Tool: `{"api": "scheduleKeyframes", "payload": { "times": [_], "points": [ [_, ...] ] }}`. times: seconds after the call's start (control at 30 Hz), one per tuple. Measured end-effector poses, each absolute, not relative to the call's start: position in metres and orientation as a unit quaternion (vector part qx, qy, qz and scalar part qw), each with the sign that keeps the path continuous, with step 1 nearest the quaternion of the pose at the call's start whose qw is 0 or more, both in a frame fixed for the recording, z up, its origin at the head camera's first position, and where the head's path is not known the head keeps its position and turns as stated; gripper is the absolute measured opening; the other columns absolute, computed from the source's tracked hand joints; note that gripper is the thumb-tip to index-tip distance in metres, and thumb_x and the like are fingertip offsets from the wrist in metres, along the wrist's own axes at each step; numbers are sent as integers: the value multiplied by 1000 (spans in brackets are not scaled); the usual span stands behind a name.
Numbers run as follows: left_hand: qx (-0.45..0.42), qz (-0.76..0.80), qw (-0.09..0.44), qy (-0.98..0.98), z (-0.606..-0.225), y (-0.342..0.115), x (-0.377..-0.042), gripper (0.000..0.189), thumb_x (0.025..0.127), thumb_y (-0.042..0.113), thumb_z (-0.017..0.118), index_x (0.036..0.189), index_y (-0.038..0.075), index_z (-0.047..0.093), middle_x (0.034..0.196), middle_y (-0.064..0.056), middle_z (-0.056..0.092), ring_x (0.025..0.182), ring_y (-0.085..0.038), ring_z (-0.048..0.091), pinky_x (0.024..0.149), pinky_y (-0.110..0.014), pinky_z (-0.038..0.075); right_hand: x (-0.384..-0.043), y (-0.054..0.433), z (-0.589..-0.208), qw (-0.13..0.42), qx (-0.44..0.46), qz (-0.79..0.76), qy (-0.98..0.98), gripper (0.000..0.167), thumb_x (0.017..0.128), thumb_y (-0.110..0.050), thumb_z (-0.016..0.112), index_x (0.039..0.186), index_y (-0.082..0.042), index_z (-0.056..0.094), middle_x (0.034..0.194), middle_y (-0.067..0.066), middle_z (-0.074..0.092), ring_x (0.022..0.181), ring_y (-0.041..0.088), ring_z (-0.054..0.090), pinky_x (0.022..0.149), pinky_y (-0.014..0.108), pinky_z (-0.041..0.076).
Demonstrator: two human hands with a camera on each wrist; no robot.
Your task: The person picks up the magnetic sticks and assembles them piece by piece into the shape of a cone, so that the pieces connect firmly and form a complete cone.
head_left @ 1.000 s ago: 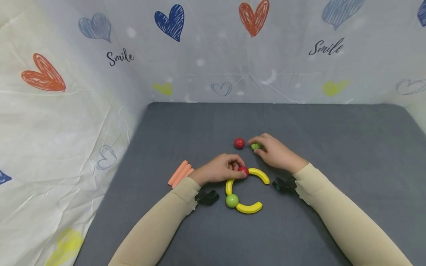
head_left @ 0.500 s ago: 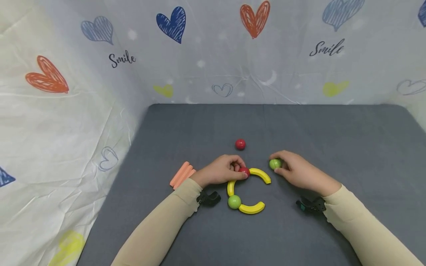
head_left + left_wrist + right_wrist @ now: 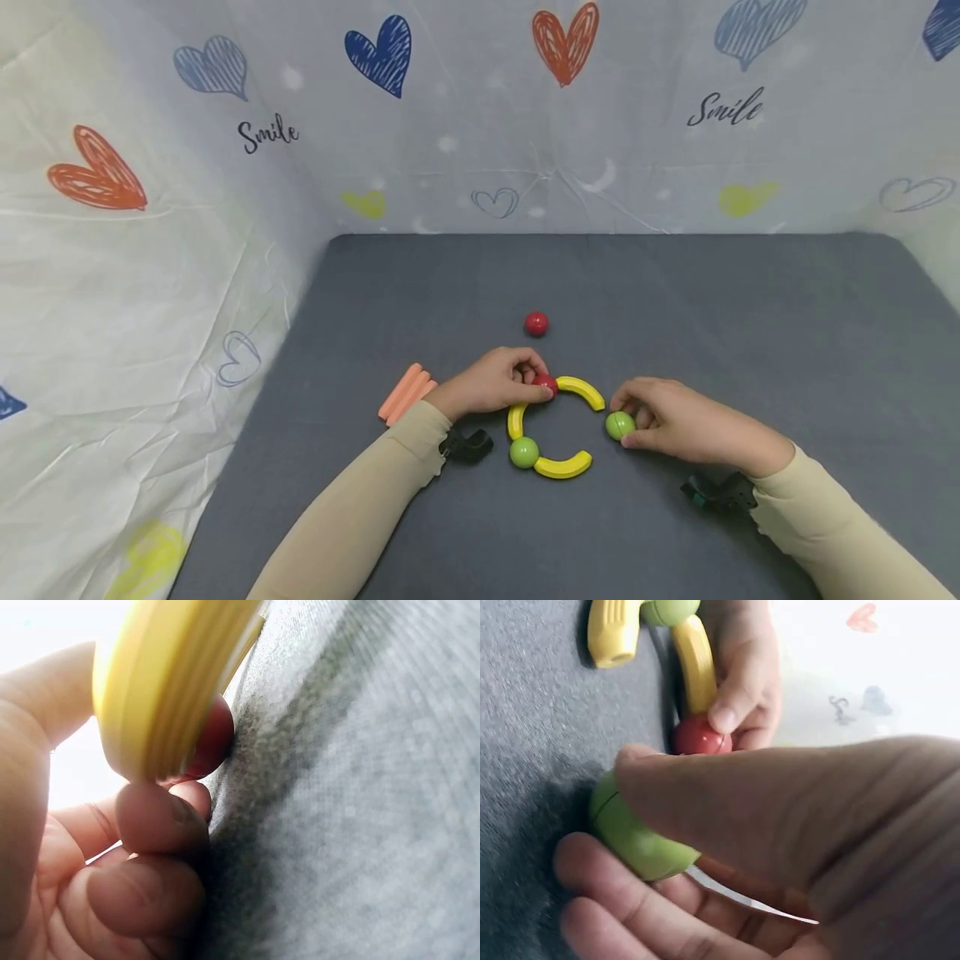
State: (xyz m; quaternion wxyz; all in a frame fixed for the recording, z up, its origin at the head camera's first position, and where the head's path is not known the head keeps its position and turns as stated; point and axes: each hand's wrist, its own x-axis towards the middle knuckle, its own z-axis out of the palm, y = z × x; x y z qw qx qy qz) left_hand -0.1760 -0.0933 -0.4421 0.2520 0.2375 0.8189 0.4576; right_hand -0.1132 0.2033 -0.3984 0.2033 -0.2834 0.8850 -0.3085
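Head view: on the grey counter [image 3: 675, 300], the left hand [image 3: 498, 382] lies at the centre of the frame, its grip closed in a pinch on the lower red ball [image 3: 546, 383], which meets the upper yellow arc [image 3: 583, 390]. Partly covered by the same hand, the left yellow arc [image 3: 516, 422] runs down to the joined green ball [image 3: 524, 452] and the lower yellow arc [image 3: 564, 467]; a gap remains on the figure's right side. Right of that gap, the right hand [image 3: 678, 417] pinches the held green ball [image 3: 620, 426] between thumb and fingers, near the upper arc's free end but apart from it. The loose red ball [image 3: 536, 323] lies above the figure. At left of centre, salmon-coloured sticks [image 3: 406, 392] are partly hidden by the left wrist. A heart-printed backdrop [image 3: 465, 125] fills the upper frame.

Left wrist view: a yellow piece, upper centre, obstructs most of the red ball between the fingertips; which arc it is cannot be told with certainty.

Right wrist view: the thumb crosses mid-frame over the held green ball, fingers below; the left thumb presses the red ball at upper centre, yellow arcs above.
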Motion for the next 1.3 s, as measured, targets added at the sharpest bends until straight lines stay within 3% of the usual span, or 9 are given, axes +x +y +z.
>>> {"api": "scheduleKeyframes", "payload": {
  "times": [0.4, 0.63, 0.97, 1.3],
  "points": [
    [240, 437, 246, 831, -440, -91, -174, 22, 93, 23, 80, 108, 13, 66, 91, -2, 61, 63, -12, 49, 64, -23, 44, -115, 192, -410, 175, -267, -353, 880, 33, 88, -21, 88, 111, -9, 67, 85, -7, 64, 74, 3, 61, 67, 26, 54],
    [256, 290, 164, 907, -437, -76, -160, 38, 96, 50, 74, 125, 27, 69, 100, 5, 59, 82, -11, 56, 69, -27, 48, -116, 191, -415, 172, -276, -364, 873, 33, 89, -19, 87, 113, -9, 66, 86, -7, 65, 73, 3, 61, 68, 26, 55],
    [220, 283, 138, 923, -436, -69, -151, 29, 104, 43, 64, 126, 27, 71, 98, 5, 58, 72, -13, 55, 61, -29, 47, -116, 191, -415, 179, -273, -367, 871, 32, 90, -21, 86, 112, -10, 66, 86, -7, 65, 74, 4, 62, 68, 26, 55],
    [224, 296, 141, 918, -436, -70, -154, 27, 104, 43, 63, 123, 26, 71, 95, 5, 58, 73, -14, 56, 62, -29, 47, -116, 192, -416, 181, -261, -360, 877, 32, 89, -20, 87, 111, -13, 65, 86, -7, 66, 74, 6, 63, 68, 27, 56]
  ]
}}
